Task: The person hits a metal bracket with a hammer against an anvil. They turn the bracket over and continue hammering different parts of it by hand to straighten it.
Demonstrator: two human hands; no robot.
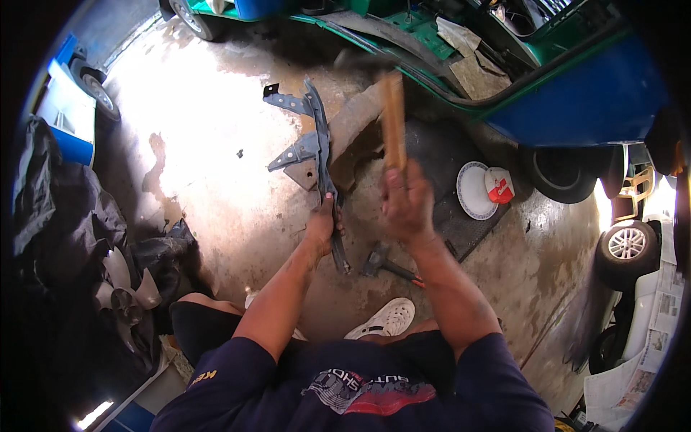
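Note:
My left hand (325, 227) is closed around the lower part of a long grey sheet-metal car bracket (322, 155). Flanges with holes stick out from the bracket's left side. Its upper part lies against a rusty brown curved metal piece (358, 119) on the floor. In my right hand (407, 201) is the wooden handle of a hammer (394, 119), raised over the floor to the right of the bracket. Motion smears the dark hammer head at the handle's far end. A second hammer (378, 261), with a dark head, lies on the floor below my right hand.
On a black mat (446, 162) sit a white plate (475, 189) and a red-and-white packet (498, 185). A green and blue vehicle body (568, 93) spans the far right. Dark sheeting (72, 237) hangs at left. A wheel (628, 245) stands at right.

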